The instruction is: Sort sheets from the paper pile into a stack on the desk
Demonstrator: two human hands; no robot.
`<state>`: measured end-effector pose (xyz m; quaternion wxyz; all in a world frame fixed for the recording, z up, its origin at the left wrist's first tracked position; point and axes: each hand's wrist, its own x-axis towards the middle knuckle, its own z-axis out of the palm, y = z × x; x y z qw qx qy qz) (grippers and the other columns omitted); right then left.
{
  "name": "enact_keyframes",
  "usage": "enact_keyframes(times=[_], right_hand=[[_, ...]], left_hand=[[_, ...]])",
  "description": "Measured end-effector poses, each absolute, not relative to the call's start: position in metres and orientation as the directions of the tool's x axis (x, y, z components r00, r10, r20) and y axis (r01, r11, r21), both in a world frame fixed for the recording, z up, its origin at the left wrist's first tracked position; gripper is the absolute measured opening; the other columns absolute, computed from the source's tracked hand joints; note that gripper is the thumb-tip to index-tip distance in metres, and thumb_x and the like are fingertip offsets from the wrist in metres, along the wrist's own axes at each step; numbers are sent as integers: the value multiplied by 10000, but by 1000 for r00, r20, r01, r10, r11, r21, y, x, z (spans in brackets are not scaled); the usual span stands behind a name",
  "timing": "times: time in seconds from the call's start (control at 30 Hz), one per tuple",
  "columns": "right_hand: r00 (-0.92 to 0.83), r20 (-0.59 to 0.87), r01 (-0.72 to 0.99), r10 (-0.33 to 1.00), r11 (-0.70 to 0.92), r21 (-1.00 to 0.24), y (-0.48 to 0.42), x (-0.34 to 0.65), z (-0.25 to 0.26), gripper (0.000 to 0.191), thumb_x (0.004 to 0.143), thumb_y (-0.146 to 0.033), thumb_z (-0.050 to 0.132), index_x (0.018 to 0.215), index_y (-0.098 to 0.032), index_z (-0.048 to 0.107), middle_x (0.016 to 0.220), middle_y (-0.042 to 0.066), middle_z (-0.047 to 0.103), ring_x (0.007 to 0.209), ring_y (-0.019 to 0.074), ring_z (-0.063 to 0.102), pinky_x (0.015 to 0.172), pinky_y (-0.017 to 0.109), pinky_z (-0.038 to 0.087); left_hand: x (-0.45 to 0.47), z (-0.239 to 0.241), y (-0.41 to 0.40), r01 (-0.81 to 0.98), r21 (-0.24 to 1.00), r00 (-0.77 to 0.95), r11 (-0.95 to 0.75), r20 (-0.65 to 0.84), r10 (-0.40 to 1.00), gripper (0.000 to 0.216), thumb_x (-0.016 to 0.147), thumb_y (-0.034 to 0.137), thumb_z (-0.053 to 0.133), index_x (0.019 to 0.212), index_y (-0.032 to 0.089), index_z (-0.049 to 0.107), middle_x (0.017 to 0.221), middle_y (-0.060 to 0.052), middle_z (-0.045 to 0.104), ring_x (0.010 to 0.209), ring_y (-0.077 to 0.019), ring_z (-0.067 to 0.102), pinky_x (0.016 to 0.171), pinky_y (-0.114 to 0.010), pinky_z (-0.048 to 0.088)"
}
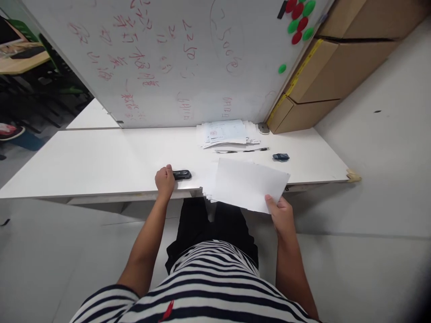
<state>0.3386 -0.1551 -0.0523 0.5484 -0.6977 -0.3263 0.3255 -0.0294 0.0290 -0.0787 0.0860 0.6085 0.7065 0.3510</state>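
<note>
Surface: white desk (101, 157) under both hands.
Left hand (164, 180): closed around black stapler (182, 174).
Right hand (282, 215): pinches white paper sheets (247, 184); pen (242, 150) beyond.

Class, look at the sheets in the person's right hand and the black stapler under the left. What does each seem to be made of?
Sheets: thin white matte paper, seemingly; held by one corner in the right hand, they stay flat. Stapler: black, slightly glossy, probably plastic over metal; too small to confirm. The left hand grips its end.
</note>
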Motion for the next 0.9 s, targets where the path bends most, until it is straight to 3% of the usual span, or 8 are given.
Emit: enact_keyframes(times=[0.13,0.3,0.53,0.6,0.67,0.73,0.8,0.9], right_hand=[[584,-99,20,806,-137,-990,-158,339,-54,492,736,-540,686,1021,-139,706,979,109,729,868,251,670,751,361,527],[586,-107,161,803,-245,-956,-163,338,-58,499,746,-544,674,1022,-130,709,934,96,729,853,256,660,752,374,519],[479,-151,-62,865,-138,-988,-134,342,-57,530,716,-523,724,1089,-149,677,1063,96,716,913,237,664,817,373,521],[423,-110,-21,899,-111,-994,-116,343,-51,530,734,-529,701,1106,-152,666,1089,95,708,958,241,654,857,383,507],[370,-84,158,925,-152,-976,-99,342,-45,503,778,-532,642,1107,-151,658,1087,103,704,980,254,644,871,397,495],[374,-91,463,923,-271,-844,-88,337,-41,475,821,-499,582,1139,-149,633,1079,126,694,991,278,631,873,421,480],[418,-67,715,906,-374,-591,-84,330,-40,474,855,-447,532,1212,-138,579,1097,159,669,1017,306,612,880,444,461],[452,25,851,892,-422,-312,-91,321,-43,560,866,-433,512,1320,-107,472,1172,207,603,1107,346,555,901,463,439]], left_hand=[[-29,-80,30,802,597,-248,29,288,925,532,969,508,176,678,222,518,750,-76,595,770,-224,525,680,-343,331],[-28,-80,30,812,582,-249,38,288,925,528,977,495,181,672,216,509,733,-67,595,745,-210,526,656,-329,323],[-27,-81,30,822,568,-242,29,303,922,502,985,468,194,659,212,478,705,-57,582,684,-189,506,607,-316,294],[-27,-81,30,825,564,-246,31,308,919,486,986,453,211,664,210,483,718,-63,588,697,-192,510,613,-316,294],[-27,-80,30,829,558,-250,33,317,915,474,986,441,224,660,210,478,720,-65,588,702,-193,509,619,-316,292],[-26,-79,30,837,546,-251,37,323,912,464,985,432,235,646,212,462,707,-63,578,694,-194,502,618,-316,285],[-26,-79,29,844,535,-255,45,325,911,455,983,424,246,626,213,434,685,-58,562,676,-191,490,612,-316,274],[-27,-79,29,849,526,-250,41,333,909,448,980,421,254,606,217,393,658,-50,538,650,-187,471,602,-316,263]])
